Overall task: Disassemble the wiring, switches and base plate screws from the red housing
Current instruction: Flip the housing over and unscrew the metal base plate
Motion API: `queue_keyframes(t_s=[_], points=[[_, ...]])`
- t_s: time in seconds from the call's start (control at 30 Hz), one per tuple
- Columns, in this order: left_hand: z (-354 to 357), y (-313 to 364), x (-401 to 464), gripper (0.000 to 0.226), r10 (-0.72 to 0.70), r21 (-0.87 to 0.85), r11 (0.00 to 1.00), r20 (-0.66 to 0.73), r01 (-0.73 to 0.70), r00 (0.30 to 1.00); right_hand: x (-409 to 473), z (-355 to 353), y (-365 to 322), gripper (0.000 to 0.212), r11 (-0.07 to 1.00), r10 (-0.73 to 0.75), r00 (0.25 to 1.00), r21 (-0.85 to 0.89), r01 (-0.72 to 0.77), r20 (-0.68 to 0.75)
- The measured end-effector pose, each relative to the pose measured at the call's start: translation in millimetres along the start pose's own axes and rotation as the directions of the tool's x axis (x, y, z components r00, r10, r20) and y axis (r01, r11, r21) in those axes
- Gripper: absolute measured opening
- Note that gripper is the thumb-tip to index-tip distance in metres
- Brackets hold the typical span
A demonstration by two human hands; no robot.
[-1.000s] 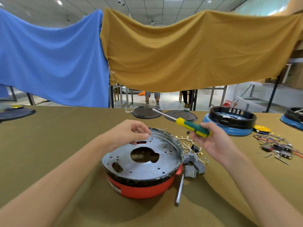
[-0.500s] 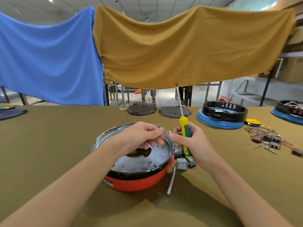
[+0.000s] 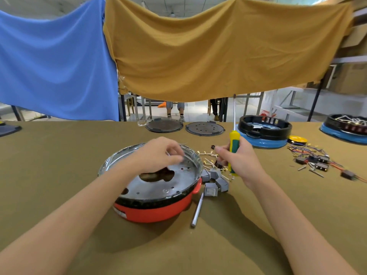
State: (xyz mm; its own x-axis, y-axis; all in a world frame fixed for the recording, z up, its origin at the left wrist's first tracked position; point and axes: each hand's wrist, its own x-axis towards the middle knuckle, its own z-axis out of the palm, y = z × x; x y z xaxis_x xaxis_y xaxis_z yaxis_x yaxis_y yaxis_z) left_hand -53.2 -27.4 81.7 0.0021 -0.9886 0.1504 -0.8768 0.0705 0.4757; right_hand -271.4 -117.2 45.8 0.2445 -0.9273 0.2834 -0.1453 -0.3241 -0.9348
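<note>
Two hands work at frame centre: the left hand (image 3: 158,155) pinches something tiny over the metal plate (image 3: 158,183) of the red housing (image 3: 156,212); the right hand (image 3: 240,161) grips a screwdriver (image 3: 234,143) upright. Grey switches (image 3: 215,180) and wires already lie beside it on the tabletop (image 3: 59,165), so the plate likely remains.

A blue cloth (image 3: 55,62) and a mustard cloth (image 3: 218,48) hang side by side above the far edge of the table (image 3: 49,165), which is covered in olive fabric. Beneath their hems the pale floor (image 3: 196,112) shows, with metal chair and table legs (image 3: 137,108) and the lower legs of two people (image 3: 175,110). A white ceiling (image 3: 178,4) shows above the cloths. To the right stand white steps (image 3: 294,108) and cardboard boxes (image 3: 353,78) on shelving.
</note>
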Motion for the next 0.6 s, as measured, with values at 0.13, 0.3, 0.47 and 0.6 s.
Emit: queue_keyframes(t_s=[0.13, 0.3, 0.47, 0.6], points=[[-21.1, -27.4, -4.6, 0.053, -0.217, 0.390, 0.902, 0.035, 0.187, 0.976, 11.8, -24.6, 17.8, 0.025, 0.888, 0.181, 0.983, -0.428, -0.170, -0.016], [-41.0, -70.0, -13.2, 0.060, -0.404, 0.223, 0.879, -0.123, 0.421, 0.907, 11.8, -28.6, 22.0, 0.035, 0.701, 0.315, 0.949, -0.674, -0.233, 0.000], [-46.6, -104.5, -29.4, 0.034, -0.574, -0.245, 0.805, -0.093, 0.540, 0.813, 13.6, -28.1, 23.7, 0.035, 0.698, 0.318, 0.948, -0.674, -0.242, -0.011], [-34.9, -113.9, -36.8, 0.019, -0.603, -0.600, 0.637, 0.006, 0.485, 0.798, 12.5, -25.3, 20.6, 0.029, 0.780, 0.229, 0.971, -0.583, -0.225, -0.068]])
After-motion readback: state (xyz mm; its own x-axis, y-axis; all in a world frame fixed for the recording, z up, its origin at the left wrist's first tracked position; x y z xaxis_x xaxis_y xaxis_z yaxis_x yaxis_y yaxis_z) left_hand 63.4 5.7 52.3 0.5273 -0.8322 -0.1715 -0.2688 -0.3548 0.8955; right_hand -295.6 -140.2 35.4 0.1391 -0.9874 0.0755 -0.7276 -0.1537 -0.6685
